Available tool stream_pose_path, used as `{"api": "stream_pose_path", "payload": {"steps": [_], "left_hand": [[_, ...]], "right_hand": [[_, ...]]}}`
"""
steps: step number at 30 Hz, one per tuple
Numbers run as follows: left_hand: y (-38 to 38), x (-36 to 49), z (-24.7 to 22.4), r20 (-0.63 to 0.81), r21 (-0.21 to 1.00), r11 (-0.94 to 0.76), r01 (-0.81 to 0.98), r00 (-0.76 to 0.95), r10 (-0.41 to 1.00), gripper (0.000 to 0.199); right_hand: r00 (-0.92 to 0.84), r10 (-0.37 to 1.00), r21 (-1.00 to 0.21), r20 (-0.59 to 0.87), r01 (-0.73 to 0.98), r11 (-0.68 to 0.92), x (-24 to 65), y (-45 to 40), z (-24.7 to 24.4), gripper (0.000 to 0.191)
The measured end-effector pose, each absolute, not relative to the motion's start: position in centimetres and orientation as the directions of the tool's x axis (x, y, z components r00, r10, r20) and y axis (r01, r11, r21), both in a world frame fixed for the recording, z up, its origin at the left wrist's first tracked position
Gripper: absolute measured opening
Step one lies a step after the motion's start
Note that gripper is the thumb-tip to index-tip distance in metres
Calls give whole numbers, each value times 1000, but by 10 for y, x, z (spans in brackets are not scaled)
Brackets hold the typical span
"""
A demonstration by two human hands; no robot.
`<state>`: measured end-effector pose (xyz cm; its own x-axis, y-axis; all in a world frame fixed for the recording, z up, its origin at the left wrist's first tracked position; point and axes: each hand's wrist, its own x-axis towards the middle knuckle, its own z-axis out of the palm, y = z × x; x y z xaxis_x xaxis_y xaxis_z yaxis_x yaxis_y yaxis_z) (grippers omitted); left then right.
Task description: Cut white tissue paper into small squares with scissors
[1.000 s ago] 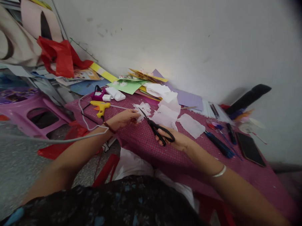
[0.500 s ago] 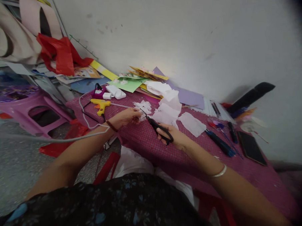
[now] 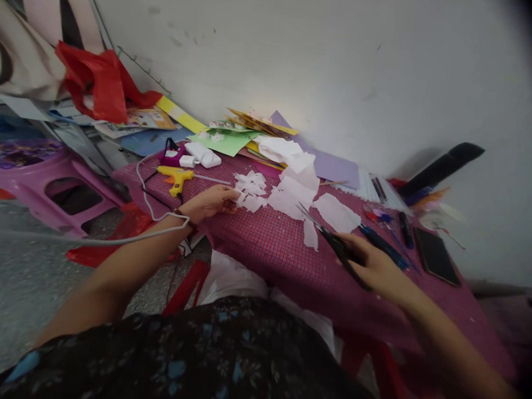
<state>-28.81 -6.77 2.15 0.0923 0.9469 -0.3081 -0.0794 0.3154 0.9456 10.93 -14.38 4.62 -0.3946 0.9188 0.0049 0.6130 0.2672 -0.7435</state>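
Note:
My left hand [image 3: 216, 201] is closed in a pinch at the left edge of a small pile of cut white paper pieces [image 3: 251, 184]. A small white paper piece [image 3: 240, 201] shows at its fingertips, partly hidden by them. My right hand [image 3: 373, 264] grips black-handled scissors [image 3: 341, 247] by the handles, away from the pile. The scissors' blades point up and left, slightly parted, over the white paper sheets [image 3: 292, 193]. A narrow white paper strip [image 3: 310, 234] lies below the blades, and another white sheet [image 3: 336, 212] lies just right of them.
A yellow glue gun [image 3: 175, 178] with a white cable [image 3: 151, 212] lies left on the red checked tablecloth [image 3: 264, 243]. Coloured paper [image 3: 228, 142] is stacked against the wall. A dark blue tool [image 3: 385, 247] and a phone [image 3: 436, 256] are at right. A pink stool [image 3: 68, 185] stands left.
The scissors have moved with my right hand from beside my left fingertips to the right and slightly down. My left hand has shifted a little left. A narrow paper strip now shows below the sheets.

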Motion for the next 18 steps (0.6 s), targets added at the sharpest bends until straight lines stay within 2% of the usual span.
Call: {"api": "stream_pose_path", "payload": {"steps": [3, 5, 7, 10, 13, 15, 18], "left_hand": [[-73, -288, 23, -320, 939, 326, -113, 68, 945, 23], [-76, -283, 25, -318, 936, 323, -139, 54, 946, 24], [-80, -275, 25, -314, 935, 318, -158, 51, 948, 22], [-87, -256, 23, -294, 936, 304, -178, 79, 952, 18], [-96, -228, 19, -228, 943, 257, -211, 154, 961, 17], [-99, -208, 17, -184, 948, 230, -222, 210, 960, 14], [-101, -184, 17, -147, 951, 215, -222, 285, 947, 9]], "right_hand": [[-242, 969, -496, 49, 836, 234, 172, -165, 20, 57], [-255, 962, -335, 95, 902, 272, 207, -174, 4, 55], [-291, 949, -272, 119, 910, 313, 229, -179, -3, 51], [-311, 929, -306, 199, 881, 361, 227, -179, 3, 39], [-249, 921, -443, 300, 819, 366, 180, -174, 20, 27], [-309, 897, -554, 316, 708, 438, 132, -166, 32, 27], [-464, 807, -555, 364, 588, 589, 63, -145, 43, 38]]}}
